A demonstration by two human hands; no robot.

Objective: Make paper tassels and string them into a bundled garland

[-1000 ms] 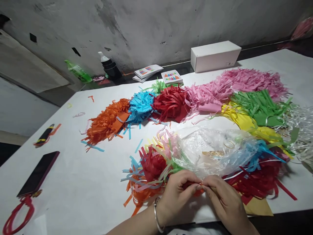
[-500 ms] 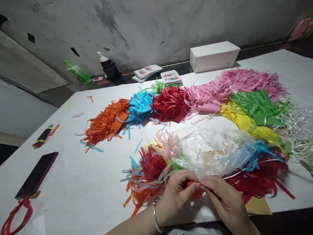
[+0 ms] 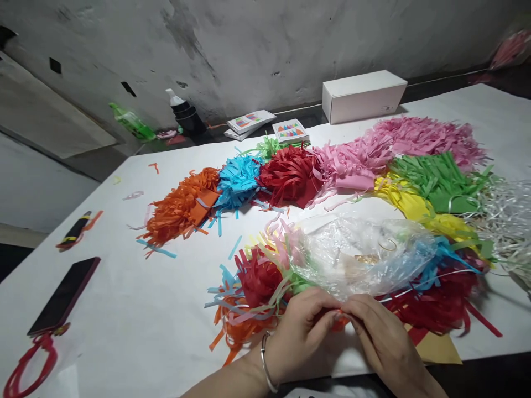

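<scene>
Near the front edge of the table, my left hand (image 3: 307,329) and my right hand (image 3: 379,331) meet fingertip to fingertip. Both are closed in a pinch on an orange paper tassel (image 3: 341,321), which shows only in part between and beneath the fingers. Left of my left hand lies a pile of fringed paper tassels, red (image 3: 259,279) and orange (image 3: 238,326) among them. A crumpled clear plastic bag (image 3: 357,254) rests just beyond my hands. Dark red tassels (image 3: 435,304) lie to the right of my right hand, over a tan paper piece (image 3: 440,347).
A row of tassels crosses the white table (image 3: 124,309): orange (image 3: 182,204), blue (image 3: 239,179), red (image 3: 290,174), pink (image 3: 427,138), green (image 3: 442,179), yellow (image 3: 404,199). White strings (image 3: 510,215) lie right. A phone (image 3: 64,296) is left; a white box (image 3: 365,97) stands behind.
My fingers have shifted slightly at the orange tassel, with my right fingers curling a little more over it. The things on the table stay in place.
</scene>
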